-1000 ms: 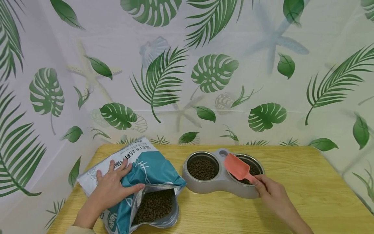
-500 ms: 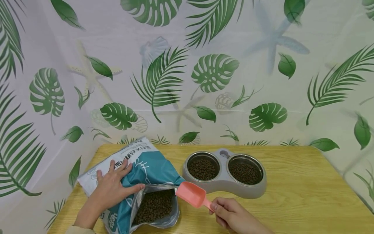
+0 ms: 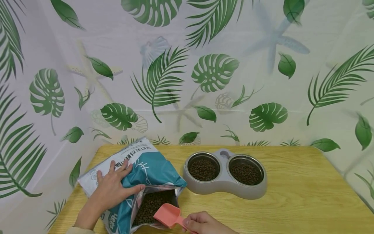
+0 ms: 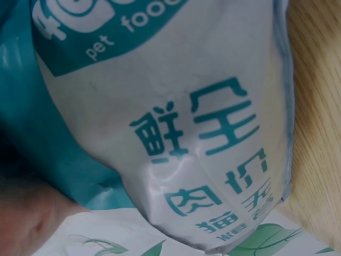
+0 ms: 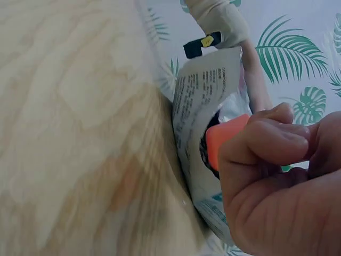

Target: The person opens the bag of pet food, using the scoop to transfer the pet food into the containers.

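A teal and white pet food bag [image 3: 155, 165] lies on its side at the left of the table, its mouth facing the near side. Brown kibble [image 3: 153, 206] shows inside the opening. My left hand [image 3: 112, 185] rests on top of the bag with its fingers spread. With my right hand [image 3: 204, 222] I grip the handle of a coral-pink scoop [image 3: 168, 214], whose head overlaps the near lip of the bag's mouth. In the right wrist view the scoop [image 5: 226, 133] shows at the bag's opening, partly hidden behind my curled fingers. Printed lettering on the bag [image 4: 160, 133] fills the left wrist view.
Right of the bag stands a grey double feeder [image 3: 223, 182] with two steel-rimmed bowls, both holding kibble. The wooden table [image 3: 301, 195] ends at a leaf-patterned cloth backdrop [image 3: 175, 81] behind and at the left.
My right hand has carried the scoop from over the right bowl leftward and nearer, to the bag's mouth. The left hand and the bag have stayed put.
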The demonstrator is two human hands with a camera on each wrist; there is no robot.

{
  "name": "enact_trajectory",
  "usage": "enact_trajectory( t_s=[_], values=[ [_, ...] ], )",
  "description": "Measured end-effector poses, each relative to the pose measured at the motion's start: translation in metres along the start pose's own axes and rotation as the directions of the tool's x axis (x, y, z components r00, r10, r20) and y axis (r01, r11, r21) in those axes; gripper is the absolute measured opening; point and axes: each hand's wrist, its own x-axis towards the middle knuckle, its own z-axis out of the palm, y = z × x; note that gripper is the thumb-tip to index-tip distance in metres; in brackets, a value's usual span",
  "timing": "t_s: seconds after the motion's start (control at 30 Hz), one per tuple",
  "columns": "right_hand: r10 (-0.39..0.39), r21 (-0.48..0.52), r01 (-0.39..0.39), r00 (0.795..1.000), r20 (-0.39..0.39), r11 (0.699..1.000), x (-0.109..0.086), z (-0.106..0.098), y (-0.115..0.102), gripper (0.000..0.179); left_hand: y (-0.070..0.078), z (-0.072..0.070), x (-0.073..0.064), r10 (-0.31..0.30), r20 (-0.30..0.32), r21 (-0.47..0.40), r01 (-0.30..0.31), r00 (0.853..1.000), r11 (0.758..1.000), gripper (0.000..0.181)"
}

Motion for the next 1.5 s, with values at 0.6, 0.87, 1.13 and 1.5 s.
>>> enact_trajectory(
  t_s=[0.6, 0.87, 1.13, 1.5],
  values=[
    [0.118, 0.057, -0.114, 0.99, -0.077, 0.992, 0.036, 0.024, -0.011, 0.032, 0.0, 0.0, 0.002, 0.008, -0.014, 0.014, -0.008, 1.0, 1.0, 0.101],
    [0.069, -0.048, -0.078, 0.986, -0.152, 0.996, 0.052, 0.015, 0.011, 0.035, 0.0, -0.001, 0.002, 0.006, -0.012, 0.016, -0.005, 1.0, 1.0, 0.102],
    [-0.022, -0.259, -0.036, 0.975, -0.22, 0.965, 0.047, 0.029, 0.003, 0.028, 0.001, 0.003, 0.0, -0.008, 0.019, -0.01, 0.008, 1.0, 1.0, 0.103],
    [-0.019, -0.158, -0.002, 0.992, -0.128, 0.987, 0.019, 0.013, -0.003, 0.034, -0.001, 0.0, 0.0, 0.0, 0.003, 0.005, 0.0, 1.0, 1.0, 0.103]
  ],
)
